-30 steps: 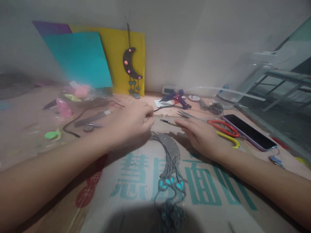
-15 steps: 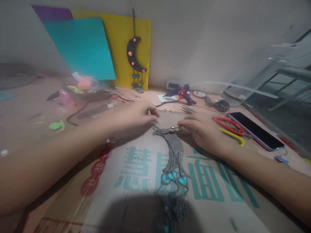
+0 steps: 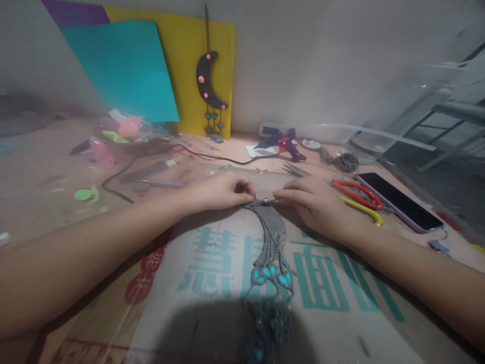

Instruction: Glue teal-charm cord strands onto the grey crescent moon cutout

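A grey crescent-shaped cord piece lies on the printed board, with loose cords along it, turquoise drop shapes below and dark flower-like ornaments in shadow at the bottom. My left hand is at the crescent's upper tip, its thumb and finger pinched on the grey cord there. In my right hand is a slim tool with a pale handle and a metal collar, held between thumb and forefinger. The tool points left and its thin end meets the crescent's tip; the exact point is too small to make out.
A purple glue gun with a red light stands at the back. To the right are scissors, red-handled pliers, a yellow handle and a phone. A decorated crescent hangs against yellow card.
My left hand has moved right and down onto the crescent's tip and closed on the cord. The loop that stood out there is now covered. My right hand has shifted slightly left with the tool.
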`<state>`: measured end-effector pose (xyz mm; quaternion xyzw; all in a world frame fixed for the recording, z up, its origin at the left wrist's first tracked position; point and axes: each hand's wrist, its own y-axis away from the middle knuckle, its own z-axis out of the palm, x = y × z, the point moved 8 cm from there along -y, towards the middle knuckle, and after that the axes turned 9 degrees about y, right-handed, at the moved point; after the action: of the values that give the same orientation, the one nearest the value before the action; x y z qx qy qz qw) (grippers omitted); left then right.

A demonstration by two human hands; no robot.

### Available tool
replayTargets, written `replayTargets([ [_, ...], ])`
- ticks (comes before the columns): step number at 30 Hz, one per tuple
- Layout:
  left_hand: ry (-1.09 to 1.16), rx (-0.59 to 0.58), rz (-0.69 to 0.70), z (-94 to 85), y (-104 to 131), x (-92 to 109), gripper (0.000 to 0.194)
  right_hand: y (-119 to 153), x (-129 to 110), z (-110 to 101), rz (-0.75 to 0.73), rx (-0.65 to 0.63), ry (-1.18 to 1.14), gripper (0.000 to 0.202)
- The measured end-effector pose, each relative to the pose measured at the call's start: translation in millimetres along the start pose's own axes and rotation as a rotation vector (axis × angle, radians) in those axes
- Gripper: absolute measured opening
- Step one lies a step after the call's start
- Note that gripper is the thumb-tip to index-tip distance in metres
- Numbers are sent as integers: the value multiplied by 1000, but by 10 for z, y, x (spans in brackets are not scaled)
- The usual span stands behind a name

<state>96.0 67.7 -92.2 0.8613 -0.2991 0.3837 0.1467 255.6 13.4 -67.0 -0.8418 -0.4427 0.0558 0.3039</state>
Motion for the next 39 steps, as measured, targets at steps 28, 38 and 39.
replayTargets([
  [28,-19,-30,24,26,-8,-5,21,1,4,2,25,-74,-36,27],
  [38,-22,-27,52,27,-11,-11,22,3,25,-17,58,-62,-45,30],
  [39,-28,-26,59,27,-14,-12,22,2,28,-21,66,-57,-45,31],
])
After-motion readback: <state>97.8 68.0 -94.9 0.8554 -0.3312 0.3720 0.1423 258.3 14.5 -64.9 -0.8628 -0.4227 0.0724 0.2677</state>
